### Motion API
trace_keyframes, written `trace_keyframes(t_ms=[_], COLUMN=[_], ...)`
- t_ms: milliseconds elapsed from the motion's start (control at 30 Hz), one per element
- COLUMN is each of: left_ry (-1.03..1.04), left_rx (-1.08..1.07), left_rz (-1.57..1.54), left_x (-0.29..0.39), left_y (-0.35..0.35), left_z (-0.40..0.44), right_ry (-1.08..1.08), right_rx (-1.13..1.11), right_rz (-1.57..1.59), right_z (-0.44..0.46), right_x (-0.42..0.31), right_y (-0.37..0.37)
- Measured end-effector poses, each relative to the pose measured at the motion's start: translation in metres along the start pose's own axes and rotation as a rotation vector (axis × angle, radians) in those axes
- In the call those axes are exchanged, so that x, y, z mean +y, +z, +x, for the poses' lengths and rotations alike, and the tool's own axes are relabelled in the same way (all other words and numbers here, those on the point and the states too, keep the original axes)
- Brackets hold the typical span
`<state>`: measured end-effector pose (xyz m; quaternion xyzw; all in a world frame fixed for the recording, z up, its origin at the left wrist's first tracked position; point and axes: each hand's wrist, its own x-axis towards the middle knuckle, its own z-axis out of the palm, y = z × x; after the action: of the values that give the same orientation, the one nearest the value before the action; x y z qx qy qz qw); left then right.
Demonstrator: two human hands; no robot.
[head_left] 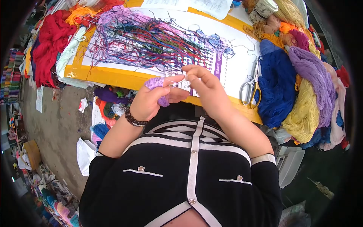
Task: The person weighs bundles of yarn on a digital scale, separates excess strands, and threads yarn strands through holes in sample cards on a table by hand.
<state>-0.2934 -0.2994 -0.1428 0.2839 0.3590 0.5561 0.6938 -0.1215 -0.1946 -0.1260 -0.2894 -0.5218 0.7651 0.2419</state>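
Observation:
Lilac embroidery thread point(155, 83) is wound in a small bundle around my left hand point(145, 104), between thumb and fingers, and the hand grips it with its fingers partly stretched out. My right hand point(208, 90) is closed in a pinch beside the left fingertips, on a thin pale strand that runs across to them. Just beyond both hands, many cut threads point(140, 41) in red, blue, green and purple lie across a white card point(242, 41) with a row of holes. To the right of my right hand rest scissors point(251, 89) with one yellow handle loop.
Blue yarn point(277, 83), lilac yarn point(312, 75) and yellow yarn point(304, 111) are heaped at the right. Red yarn point(53, 45) hangs at the left. A patterned tin point(263, 10) and printed sheets point(208, 6) are at the back. Yellow tape point(113, 80) borders the board.

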Motion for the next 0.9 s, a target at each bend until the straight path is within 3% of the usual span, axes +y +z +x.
trace_keyframes(t_ms=[33,200,233,300,333,367,433,467,500,533,600,667,700,733,800,867,900], left_ry=[0.003,0.079,0.078,0.211,0.241,0.27,0.338,0.365,0.401,0.397,0.375,0.264,0.117,-0.038,-0.19,-0.241,-0.314], left_rx=[0.002,0.027,0.027,0.016,0.02,0.024,0.168,0.19,0.368,0.369,0.439,0.491,0.368,0.331,0.27,0.257,0.34], left_rz=[0.0,-0.058,-0.058,-0.445,-0.513,-0.58,-0.715,-0.697,-0.619,-0.623,-0.325,-0.274,-0.164,-0.12,-0.084,-0.012,-0.009], left_x=[-0.001,-0.008,-0.007,-0.001,0.006,0.015,0.031,0.045,0.055,0.061,0.065,0.052,0.044,0.038,0.019,0.006,0.004], left_y=[0.0,0.006,0.004,-0.008,-0.022,-0.043,-0.098,-0.117,-0.129,-0.136,-0.142,-0.114,-0.099,-0.076,-0.043,-0.028,-0.021], left_z=[0.001,0.008,0.008,0.005,-0.001,-0.01,-0.034,-0.049,-0.064,-0.072,-0.08,-0.051,-0.032,-0.012,0.021,0.042,0.05], right_ry=[-0.017,-0.089,-0.072,-0.061,-0.105,-0.162,-0.32,-0.417,-0.461,-0.457,-0.654,-0.568,-0.348,-0.146,-0.011,0.024,0.152], right_rx=[0.085,0.008,-0.055,-0.18,-0.118,-0.203,0.035,0.318,0.661,0.663,1.237,0.988,0.784,0.592,0.197,0.063,0.014], right_rz=[-0.145,-0.233,0.074,0.584,0.664,0.78,0.523,0.221,-0.185,-0.189,-1.186,-0.852,-0.982,-0.895,-0.748,-0.821,-0.793], right_z=[0.0,-0.001,0.001,-0.007,-0.017,-0.024,-0.048,-0.058,-0.07,-0.073,-0.077,-0.044,-0.032,-0.015,0.013,0.033,0.039], right_x=[-0.002,-0.009,-0.016,-0.045,-0.065,-0.079,-0.115,-0.125,-0.134,-0.136,-0.137,-0.115,-0.101,-0.066,-0.005,0.027,0.029], right_y=[-0.006,-0.017,-0.022,-0.041,-0.052,-0.078,-0.125,-0.16,-0.21,-0.221,-0.23,-0.162,-0.131,-0.123,-0.083,-0.057,-0.049])
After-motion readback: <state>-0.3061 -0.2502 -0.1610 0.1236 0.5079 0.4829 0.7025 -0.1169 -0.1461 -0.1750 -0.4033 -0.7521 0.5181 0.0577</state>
